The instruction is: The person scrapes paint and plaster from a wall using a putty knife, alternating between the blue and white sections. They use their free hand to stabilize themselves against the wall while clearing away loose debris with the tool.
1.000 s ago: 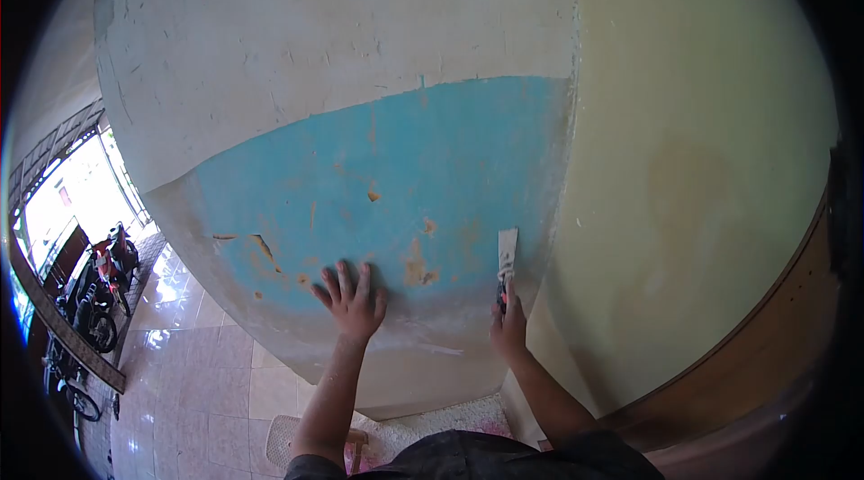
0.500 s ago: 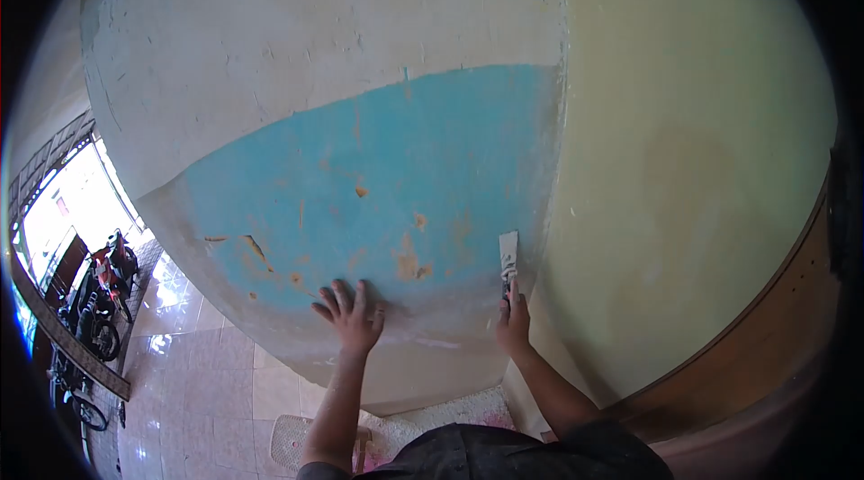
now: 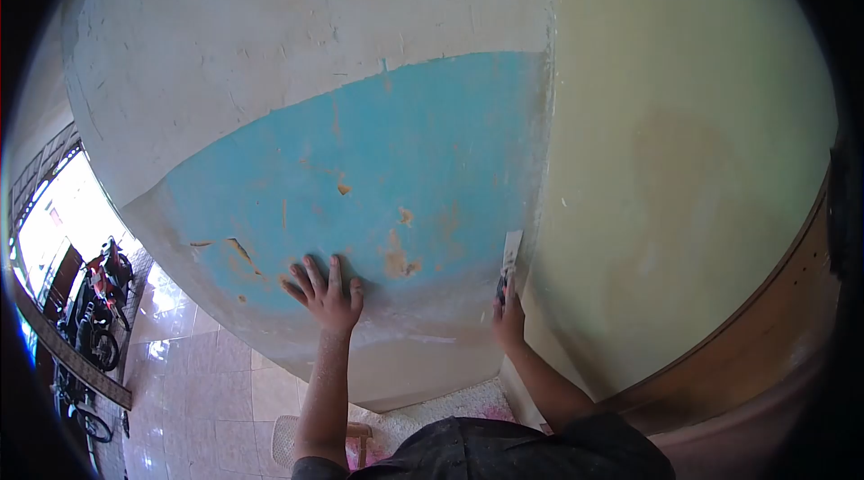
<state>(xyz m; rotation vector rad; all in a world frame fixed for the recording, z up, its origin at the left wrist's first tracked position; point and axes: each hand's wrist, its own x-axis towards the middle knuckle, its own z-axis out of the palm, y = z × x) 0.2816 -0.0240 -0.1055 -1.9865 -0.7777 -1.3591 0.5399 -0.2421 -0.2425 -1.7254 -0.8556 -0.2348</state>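
My left hand (image 3: 331, 300) lies with fingers spread against the wall, at the lower edge of a blue painted patch (image 3: 405, 147). My right hand (image 3: 509, 316) is closed around the dark handle of a putty knife (image 3: 512, 249). The knife's pale, smeared blade points up and lies at or close to the wall, near the lower right of the blue patch and beside the corner. Several brownish chipped spots (image 3: 396, 260) mark the blue paint between and left of my hands. Above the patch the wall (image 3: 297, 21) is whitish and scratched.
A yellow-green wall (image 3: 666, 75) meets the blue one at the right corner, with a brown wooden panel (image 3: 747, 336) low along it. Below me are a woven-topped stool (image 3: 286, 439) and a white speckled sheet (image 3: 414, 426). Motorcycles (image 3: 103, 291) stand beyond the tiled floor (image 3: 193, 390) at left.
The view has shifted slightly, so the wall appears further left. The putty knife has turned more edge-on and sits nearer the corner. My left hand stays spread on the wall.
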